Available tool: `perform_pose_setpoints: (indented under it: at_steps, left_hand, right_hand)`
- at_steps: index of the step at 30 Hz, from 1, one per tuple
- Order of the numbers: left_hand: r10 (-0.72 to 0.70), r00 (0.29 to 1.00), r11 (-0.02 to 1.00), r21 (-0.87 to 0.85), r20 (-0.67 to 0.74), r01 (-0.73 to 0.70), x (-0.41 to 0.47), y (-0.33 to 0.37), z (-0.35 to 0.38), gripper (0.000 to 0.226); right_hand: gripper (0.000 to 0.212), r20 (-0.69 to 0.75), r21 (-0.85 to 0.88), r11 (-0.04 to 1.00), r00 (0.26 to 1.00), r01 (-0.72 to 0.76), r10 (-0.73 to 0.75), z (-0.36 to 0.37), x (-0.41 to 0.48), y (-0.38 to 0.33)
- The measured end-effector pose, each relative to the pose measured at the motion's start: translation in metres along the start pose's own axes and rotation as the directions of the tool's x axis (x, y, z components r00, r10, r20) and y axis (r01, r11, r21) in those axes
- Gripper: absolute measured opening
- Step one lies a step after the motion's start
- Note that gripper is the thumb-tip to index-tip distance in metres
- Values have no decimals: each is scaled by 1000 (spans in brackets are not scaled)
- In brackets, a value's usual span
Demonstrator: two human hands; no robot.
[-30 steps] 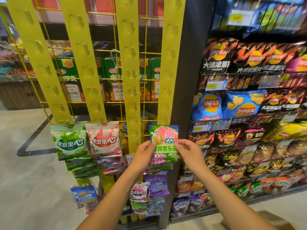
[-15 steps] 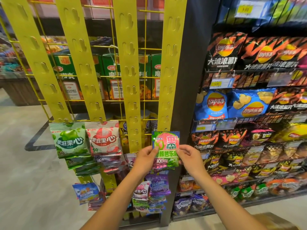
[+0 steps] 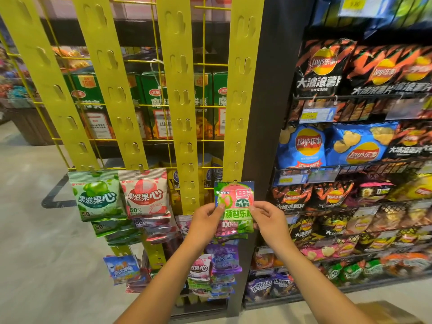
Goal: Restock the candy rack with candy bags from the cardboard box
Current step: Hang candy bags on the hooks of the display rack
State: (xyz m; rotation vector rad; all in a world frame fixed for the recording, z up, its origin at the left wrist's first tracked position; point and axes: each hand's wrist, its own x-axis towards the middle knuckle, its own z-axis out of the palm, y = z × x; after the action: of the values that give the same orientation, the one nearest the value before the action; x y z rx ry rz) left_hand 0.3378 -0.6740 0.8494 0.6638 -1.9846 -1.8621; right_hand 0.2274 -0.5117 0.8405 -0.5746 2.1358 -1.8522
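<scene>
A green and pink candy bag point(image 3: 234, 202) is held up against the lower part of the rightmost yellow hanging strip point(image 3: 240, 97) of the candy rack. My left hand point(image 3: 204, 222) pinches its left edge and my right hand point(image 3: 268, 220) pinches its right edge. More candy bags hang under it, partly hidden by my hands. A green apple bag point(image 3: 97, 195) and a pink lychee bag point(image 3: 146, 192) hang on the two left strips. A corner of the cardboard box point(image 3: 385, 312) shows at the bottom right.
Purple and blue candy bags point(image 3: 223, 258) hang low on the rack. A black shelf unit with crisp bags point(image 3: 350, 146) stands directly to the right. Green boxes point(image 3: 154, 94) sit behind the yellow wire grid. Grey floor lies to the left.
The candy bag and both hands have stayed at the same spot on the rightmost strip; my view has shifted slightly closer and to the right.
</scene>
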Motion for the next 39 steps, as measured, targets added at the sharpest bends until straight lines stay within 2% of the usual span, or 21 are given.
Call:
perform_pose_setpoints:
  at_steps: [3, 4, 7, 8, 12, 16, 22, 27, 30, 33, 36, 39]
  left_hand:
    - [11, 1000, 1000, 28, -20, -11, -1, -3, -1, 68]
    - [21, 999, 999, 31, -27, -20, -2, -4, -1, 62]
    - [29, 998, 1000, 7, -52, -29, -4, -4, 0, 23]
    - [34, 997, 999, 3, -64, -33, -5, -4, 0, 20]
    - [71, 989, 997, 35, -127, -67, -8, -8, -1, 28]
    - [75, 984, 996, 59, -160, -66, -11, -6, 0, 21]
    - [116, 985, 982, 161, -125, -95, -17, -1, -6, 11]
    - [165, 986, 942, 300, -26, -150, -36, 3, -18, 28]
    - [234, 972, 848, 482, 37, -222, -46, 1, -29, 42]
    - [312, 939, 714, 617, 142, -331, -59, 1, -41, 49]
    - [401, 879, 556, 693, 259, -458, -74, 3, -53, 52]
    - [438, 833, 377, 772, 338, -512, -87, 3, -63, 60]
  right_hand:
    - [16, -1, -10, 1000, 1000, 5, -5, 3, -1, 4]
    - [15, -3, -14, 1000, 1000, 5, -5, 3, -1, 4]
    - [9, -10, -11, 1000, 1000, 18, -18, 5, -1, 7]
    - [8, -15, -12, 1000, 1000, 25, -25, 5, 0, 8]
    - [9, -47, -26, 998, 997, 59, -60, 4, 0, 9]
    - [8, -69, -33, 997, 995, 76, -78, 3, -2, 9]
    - [7, -80, -41, 998, 995, 48, -51, 3, -8, 3]
    - [13, -79, -94, 996, 997, -11, 4, -3, -23, -9]
    - [18, -68, -164, 986, 998, 4, -16, -7, -41, -18]
    - [25, -58, -316, 948, 997, 35, -56, -10, -62, -26]
    - [38, -28, -503, 859, 991, 98, -129, -13, -84, -31]
    - [53, 27, -647, 747, 983, 156, -182, -13, -112, -40]
